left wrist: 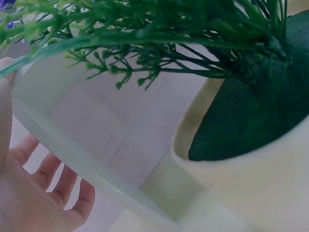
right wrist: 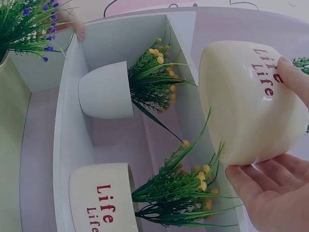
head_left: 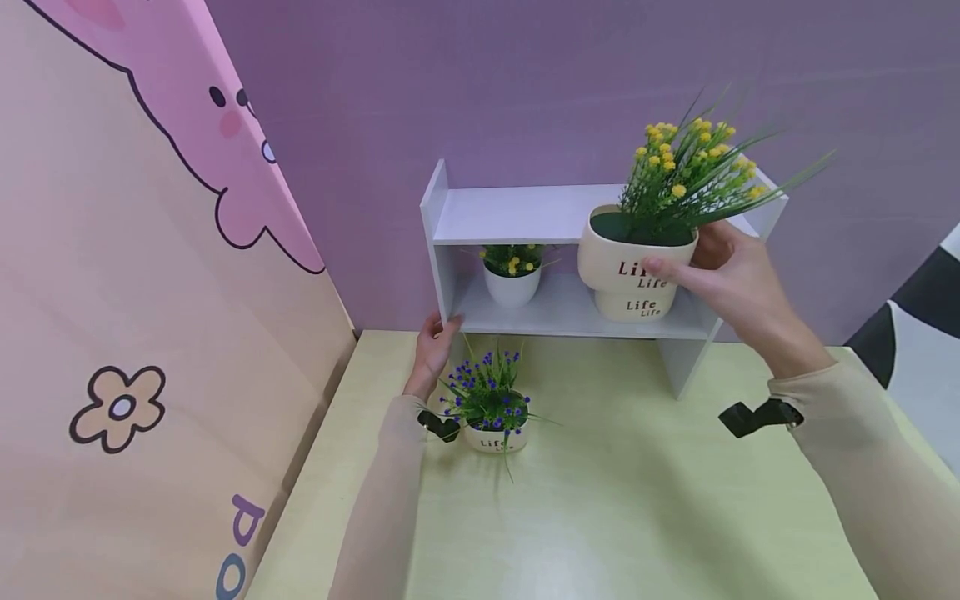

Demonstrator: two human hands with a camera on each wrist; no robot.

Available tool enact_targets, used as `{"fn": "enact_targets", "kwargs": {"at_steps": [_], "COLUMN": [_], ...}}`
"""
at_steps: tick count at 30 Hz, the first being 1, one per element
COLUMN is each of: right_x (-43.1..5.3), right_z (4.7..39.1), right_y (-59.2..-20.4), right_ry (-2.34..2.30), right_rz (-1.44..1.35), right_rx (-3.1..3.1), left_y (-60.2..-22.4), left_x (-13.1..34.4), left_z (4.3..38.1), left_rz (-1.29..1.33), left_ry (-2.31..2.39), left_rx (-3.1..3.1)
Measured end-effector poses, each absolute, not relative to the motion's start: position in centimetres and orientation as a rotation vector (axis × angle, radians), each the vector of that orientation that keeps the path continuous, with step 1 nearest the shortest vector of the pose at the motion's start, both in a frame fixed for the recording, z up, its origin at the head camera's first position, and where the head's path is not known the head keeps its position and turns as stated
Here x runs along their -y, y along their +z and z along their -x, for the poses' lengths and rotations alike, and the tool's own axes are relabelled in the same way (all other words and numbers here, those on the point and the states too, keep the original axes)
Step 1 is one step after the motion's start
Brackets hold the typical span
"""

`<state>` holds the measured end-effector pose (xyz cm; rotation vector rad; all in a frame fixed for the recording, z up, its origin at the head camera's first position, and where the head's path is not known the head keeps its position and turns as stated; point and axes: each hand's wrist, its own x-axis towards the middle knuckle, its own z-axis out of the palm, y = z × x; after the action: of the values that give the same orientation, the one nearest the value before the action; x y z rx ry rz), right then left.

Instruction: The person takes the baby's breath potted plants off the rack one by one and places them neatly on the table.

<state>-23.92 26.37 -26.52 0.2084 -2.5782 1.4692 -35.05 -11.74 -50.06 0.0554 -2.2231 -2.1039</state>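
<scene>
My right hand point(head_left: 738, 283) grips a cream pot point(head_left: 600, 258) of yellow flowers, thumb in front and fingers behind. The pot is at the right part of the white shelf point(head_left: 525, 215), at upper-board height; in the head view it partly hides another cream "Life" pot point(head_left: 633, 308) on the lower board. That lower pot also carries yellow flowers point(right wrist: 203, 181) in the right wrist view. My left hand point(head_left: 433, 354) holds the shelf's left side panel near its lower end, fingers point(left wrist: 58, 186) against the outer face. Whether the held pot touches the upper board cannot be told.
A small white pot point(head_left: 512, 287) with yellow flowers sits on the lower board, left part. In front of the shelf's left leg, a cream pot point(head_left: 491, 440) of purple-blue flowers stands on the pale table point(head_left: 600, 500). A purple wall point(head_left: 525, 92) backs the shelf.
</scene>
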Motion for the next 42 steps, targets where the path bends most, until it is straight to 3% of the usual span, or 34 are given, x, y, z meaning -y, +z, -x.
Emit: {"fn": "enact_targets", "kwargs": {"at_steps": [42], "right_x": [-25.9], "right_z": [23.3], "right_y": [-30.9], "right_ry": [1.534], "right_rz": [-0.291], "right_rx": [2.574], "left_y": [-49.8], "left_x": [11.6], "left_z": [34.7], "left_rz": [-0.050], "left_ry": [-2.039], "left_rx": [2.269]}}
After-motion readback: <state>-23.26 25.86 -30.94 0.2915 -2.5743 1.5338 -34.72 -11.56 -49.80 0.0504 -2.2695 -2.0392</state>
